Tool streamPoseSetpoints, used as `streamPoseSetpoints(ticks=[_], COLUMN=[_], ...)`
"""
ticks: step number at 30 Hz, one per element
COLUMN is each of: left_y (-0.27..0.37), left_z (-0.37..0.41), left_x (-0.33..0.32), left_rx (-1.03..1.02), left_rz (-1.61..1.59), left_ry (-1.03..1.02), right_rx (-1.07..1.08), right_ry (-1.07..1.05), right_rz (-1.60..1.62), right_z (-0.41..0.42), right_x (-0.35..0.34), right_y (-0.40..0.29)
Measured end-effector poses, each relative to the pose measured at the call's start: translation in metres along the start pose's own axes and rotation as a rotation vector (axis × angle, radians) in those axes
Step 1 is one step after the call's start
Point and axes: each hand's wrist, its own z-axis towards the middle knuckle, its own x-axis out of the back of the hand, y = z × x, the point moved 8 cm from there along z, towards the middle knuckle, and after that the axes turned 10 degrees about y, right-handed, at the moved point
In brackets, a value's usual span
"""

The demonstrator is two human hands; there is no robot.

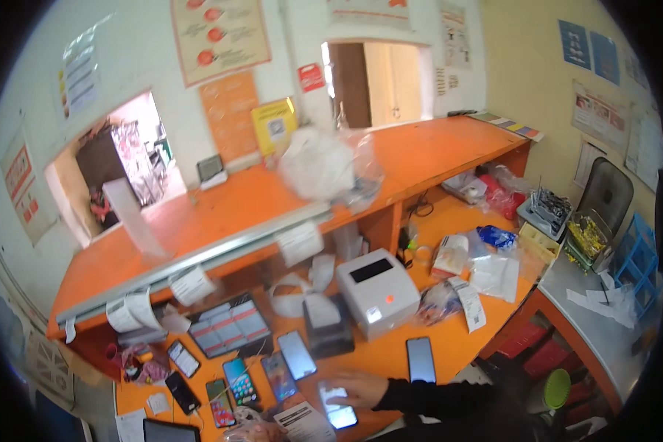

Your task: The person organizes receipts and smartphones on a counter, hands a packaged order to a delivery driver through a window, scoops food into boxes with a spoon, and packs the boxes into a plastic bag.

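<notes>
My right hand (356, 388), in a black sleeve, reaches in from the right over a lit smartphone (340, 415). Its fingers are spread and lie over the screen; no grip on the phone is visible. At the bottom edge my left hand (266, 432) is partly cut off, closed on a clear plastic bag (242, 422). A printed paper slip (304, 422) lies against that bag, between the two hands. Several more phones lie around them, among them a lit phone (296, 355), a blue-screened phone (240, 381) and a phone with a red-patterned screen (221, 403).
A white label printer (378, 293) and a black receipt printer (329, 326) stand behind the phones. A tablet (231, 326) leans left of them. Above runs an orange counter shelf (442, 143) bearing a white plastic bag (316, 163). Packaged parcels (450, 255) lie right.
</notes>
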Motion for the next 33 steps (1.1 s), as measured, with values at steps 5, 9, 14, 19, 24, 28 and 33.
streamPoseSetpoints(ticks=[5,9,14,19,24,28,33], left_y=[-0.015,-0.015,-0.033,-0.052,-0.052,-0.053,-0.058], left_z=[-0.010,-0.030,-0.048,-0.065,-0.068,-0.074,-0.070], left_x=[-0.089,-0.180,-0.281,-0.375,-0.416,-0.433,-0.442], left_rx=[0.033,-0.086,-0.203,-0.197,-0.238,-0.249,-0.312], left_rz=[-0.069,-0.044,-0.013,0.000,-0.085,-0.137,-0.154], left_ry=[0.051,0.081,-0.083,-0.312,-0.411,-0.559,-0.548], right_rx=[-0.835,-1.063,-1.058,-0.773,-0.810,-0.760,-0.649], right_ry=[0.011,0.026,0.037,0.387,0.385,0.532,0.493], right_rz=[0.755,1.004,1.607,1.484,1.647,1.660,1.710], right_z=[-0.123,-0.171,-0.183,-0.171,-0.186,-0.176,-0.181], right_x=[0.032,0.080,0.152,0.238,0.233,0.254,0.252], right_y=[0.099,0.125,0.107,0.119,0.177,0.181,0.202])
